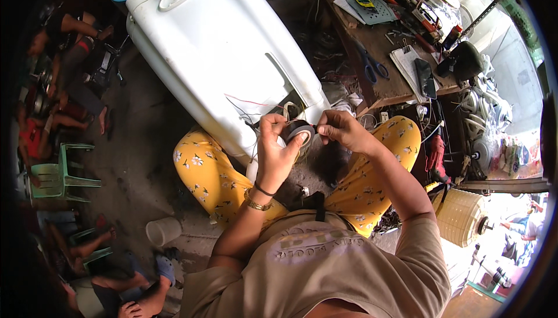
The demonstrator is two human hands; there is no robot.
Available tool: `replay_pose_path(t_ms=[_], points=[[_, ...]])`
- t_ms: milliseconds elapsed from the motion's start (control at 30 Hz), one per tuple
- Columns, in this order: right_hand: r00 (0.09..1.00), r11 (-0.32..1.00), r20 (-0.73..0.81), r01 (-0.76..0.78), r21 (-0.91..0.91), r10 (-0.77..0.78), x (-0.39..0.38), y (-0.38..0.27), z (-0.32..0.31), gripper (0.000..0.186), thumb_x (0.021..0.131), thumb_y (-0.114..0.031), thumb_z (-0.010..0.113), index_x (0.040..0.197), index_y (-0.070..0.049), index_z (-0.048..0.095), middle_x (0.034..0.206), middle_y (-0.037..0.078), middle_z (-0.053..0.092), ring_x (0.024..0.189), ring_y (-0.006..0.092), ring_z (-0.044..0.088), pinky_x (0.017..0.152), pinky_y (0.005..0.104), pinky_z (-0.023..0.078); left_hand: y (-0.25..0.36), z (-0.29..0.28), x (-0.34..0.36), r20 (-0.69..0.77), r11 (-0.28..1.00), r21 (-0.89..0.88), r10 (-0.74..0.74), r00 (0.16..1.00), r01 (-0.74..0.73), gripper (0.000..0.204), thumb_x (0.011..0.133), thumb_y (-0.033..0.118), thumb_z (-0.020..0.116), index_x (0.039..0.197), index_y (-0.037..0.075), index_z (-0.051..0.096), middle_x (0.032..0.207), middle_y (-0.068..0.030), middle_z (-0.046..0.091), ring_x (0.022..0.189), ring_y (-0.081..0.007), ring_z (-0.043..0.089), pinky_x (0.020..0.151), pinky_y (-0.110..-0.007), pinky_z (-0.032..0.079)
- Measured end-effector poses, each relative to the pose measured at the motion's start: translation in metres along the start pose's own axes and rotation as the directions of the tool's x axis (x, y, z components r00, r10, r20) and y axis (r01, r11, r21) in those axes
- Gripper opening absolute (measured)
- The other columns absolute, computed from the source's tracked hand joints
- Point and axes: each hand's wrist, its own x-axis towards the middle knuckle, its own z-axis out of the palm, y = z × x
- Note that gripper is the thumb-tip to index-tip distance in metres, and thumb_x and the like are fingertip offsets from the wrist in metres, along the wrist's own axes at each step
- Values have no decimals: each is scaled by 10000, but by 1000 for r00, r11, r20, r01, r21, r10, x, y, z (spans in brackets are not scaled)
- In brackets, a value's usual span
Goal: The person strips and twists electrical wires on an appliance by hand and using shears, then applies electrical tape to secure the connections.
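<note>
My left hand [274,150] grips a roll of black electrical tape [299,126], with the thumb across its pale core. Close beside the roll, the thumb and fingers of my right hand [344,132] are pinched together on what looks like the tape's loose end. A white washing-machine-like body [218,56] with a blue rim lies tilted before me. Thin wires, among them a red wire [244,100], come out near the dark opening [293,98] at its near end, just beyond my hands. The wires at my fingertips are partly hidden.
A wooden bench [383,88] at the right bears blue-handled scissors [371,65], a clipboard [406,65], a phone [425,78] and tools. A red power drill [437,158] hangs below. At left are a green chair [58,172], a white bucket [163,232] and several people.
</note>
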Motion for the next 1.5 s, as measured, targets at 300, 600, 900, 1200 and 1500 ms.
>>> replay_pose_path(t_ms=[300, 600, 900, 1200, 1500], points=[[932, 718, -61, 233, -656, -359, -8, -26, 17, 226, 862, -124, 741, 912, 6, 563, 749, 98, 626, 617, 202, 589, 615, 338, 480, 17, 3, 21, 262, 806, -572, 1, 965, 154, 639, 845, -51, 557, 1359, 110, 213, 1281, -224, 585, 1208, -218, 532, 1050, -341, 390], [800, 141, 162, 294, -945, -578, -5, -37, 9, 220, 775, -92, 726, 863, -21, 538, 705, 118, 594, 707, 344, 606, 661, 413, 484, -2, 14, 72, 483, 947, 317, -125, 867, -40, 150, 935, 85, 595, 1073, 25, 595, 847, -89, 689, 729, -167, 615, 692, -325, 492], [890, 524, 58, 317, -791, -452, 3, -29, -9, 196, 843, -102, 712, 897, -3, 552, 739, 167, 624, 698, 371, 621, 620, 410, 472, -10, 6, 47, 284, 703, 613, 231, 931, -361, 234, 892, 278, 612, 1038, 96, 637, 998, -83, 560, 985, -286, 549, 870, -439, 386], [965, 817, -7, 219, -533, -263, 6, -32, 8, 176, 900, -105, 682, 914, 21, 561, 736, 181, 641, 648, 329, 640, 598, 383, 479, 2, 8, -14, 85, 961, 260, 73, 994, -93, 561, 846, 177, 711, 1280, 36, 384, 1010, -144, 639, 859, -251, 636, 814, -372, 495], [889, 563, 47, 329, -758, -456, 6, -36, 6, 164, 859, -42, 678, 923, -2, 533, 768, 212, 646, 707, 408, 645, 572, 437, 478, 4, -3, 65, 408, 958, -285, 112, 906, 10, 688, 898, -56, 607, 1417, 104, 185, 1139, -132, 634, 997, -148, 606, 868, -282, 496]])
